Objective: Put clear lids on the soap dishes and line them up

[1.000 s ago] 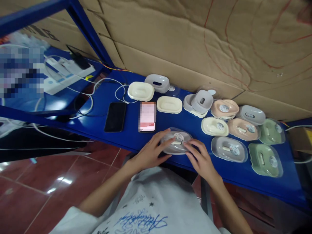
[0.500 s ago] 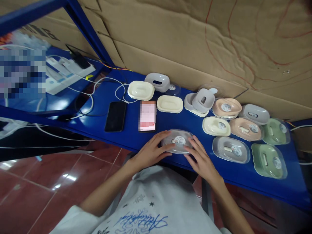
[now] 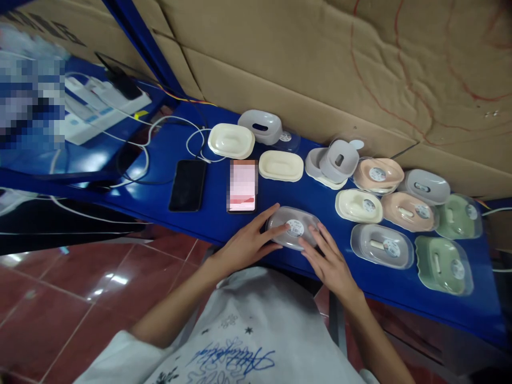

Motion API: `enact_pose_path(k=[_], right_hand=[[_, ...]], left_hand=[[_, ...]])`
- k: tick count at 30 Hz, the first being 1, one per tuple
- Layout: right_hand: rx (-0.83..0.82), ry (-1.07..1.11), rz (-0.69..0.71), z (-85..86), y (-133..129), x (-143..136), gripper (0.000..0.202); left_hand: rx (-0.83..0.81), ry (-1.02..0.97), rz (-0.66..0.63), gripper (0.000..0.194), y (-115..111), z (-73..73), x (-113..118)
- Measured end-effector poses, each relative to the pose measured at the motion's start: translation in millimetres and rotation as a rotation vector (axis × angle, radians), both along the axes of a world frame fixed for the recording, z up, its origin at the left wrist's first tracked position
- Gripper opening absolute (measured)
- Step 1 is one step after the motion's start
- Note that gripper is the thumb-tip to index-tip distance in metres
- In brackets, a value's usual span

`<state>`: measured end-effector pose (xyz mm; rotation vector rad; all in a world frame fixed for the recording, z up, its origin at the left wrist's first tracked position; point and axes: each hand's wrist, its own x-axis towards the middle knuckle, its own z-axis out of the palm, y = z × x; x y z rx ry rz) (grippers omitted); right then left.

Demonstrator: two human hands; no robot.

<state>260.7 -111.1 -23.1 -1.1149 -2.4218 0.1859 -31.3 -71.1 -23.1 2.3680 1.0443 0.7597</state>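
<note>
On the near edge of the blue table lies a grey plastic soap box (image 3: 280,216) with a clear lid and a round sticker on top. My left hand (image 3: 254,237) holds its left end with fingers spread, one fingertip resting on the lid beside the sticker. At the right end, my right hand (image 3: 326,256) has its fingertips laid over the rim and lid. The box sits flat between both hands. To its right are more lidded boxes: a grey one (image 3: 366,250), a cream one (image 3: 352,205), a peach one (image 3: 414,205) and a green one (image 3: 434,272).
A lit phone (image 3: 242,186) and a dark phone (image 3: 187,185) lie left of my hands. Behind them are cream trays (image 3: 280,166), an upturned grey base (image 3: 266,120) and cables. A power strip (image 3: 108,114) is at far left; a cardboard wall (image 3: 280,64) stands behind.
My left fingers have shifted on the lid, one finger now reaching straighter toward the sticker. The right fingers have moved slightly over the right end. The view has tilted a little.
</note>
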Motion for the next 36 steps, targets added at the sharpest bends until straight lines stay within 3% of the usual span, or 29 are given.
enact_pose_path(k=[21,29,36], right_hand=[[-0.136,0.050,-0.065,0.5,7,5,0.084],[-0.137,0.015,-0.077,0.2,5,4,0.084],[-0.171,0.113,-0.160,-1.8,10,2,0.079]], left_hand=[[-0.163,-0.022,-0.008,0.074,20,3.9,5],[-0.072,-0.005,-0.024,0.074,19,-1.0,5],[-0.127,-0.049,-0.013,0.074,18,2.2,5]])
